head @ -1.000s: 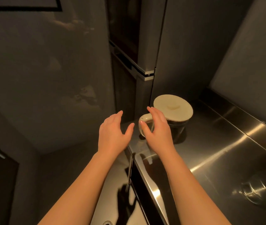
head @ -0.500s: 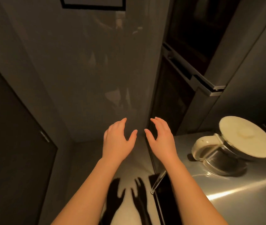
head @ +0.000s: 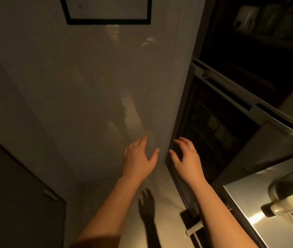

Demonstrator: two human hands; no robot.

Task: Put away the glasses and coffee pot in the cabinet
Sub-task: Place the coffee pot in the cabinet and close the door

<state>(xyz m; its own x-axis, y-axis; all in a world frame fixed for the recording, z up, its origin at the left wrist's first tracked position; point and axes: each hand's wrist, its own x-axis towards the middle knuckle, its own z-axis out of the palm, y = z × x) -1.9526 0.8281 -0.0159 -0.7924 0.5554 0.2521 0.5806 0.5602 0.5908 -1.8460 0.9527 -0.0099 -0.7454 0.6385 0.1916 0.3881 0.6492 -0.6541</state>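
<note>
- Hands hover side by side at the middle of the view, both empty, near each other but apart.
- Left hand (head: 139,158) has its fingers straight and relaxed, thumb spread toward 2 o'clock, in front of a pale glossy wall panel (head: 92,83).
- Right hand (head: 186,158) has its fingers loosely bent and spread, holding nothing, at the edge of a dark glass-fronted cabinet (head: 219,126).
- Coffee pot (head: 292,206) stands at 4 o'clock on the steel desk (head: 245,203), cut off by the frame edge, its cream handle pointing toward 9 o'clock, well apart from both hands.
- Shadow of a hand (head: 146,210) falls on the pale floor at 6 o'clock.
- Black-framed picture (head: 106,22) hangs at 12 o'clock.
- Dark door (head: 17,203) fills 8 o'clock.
</note>
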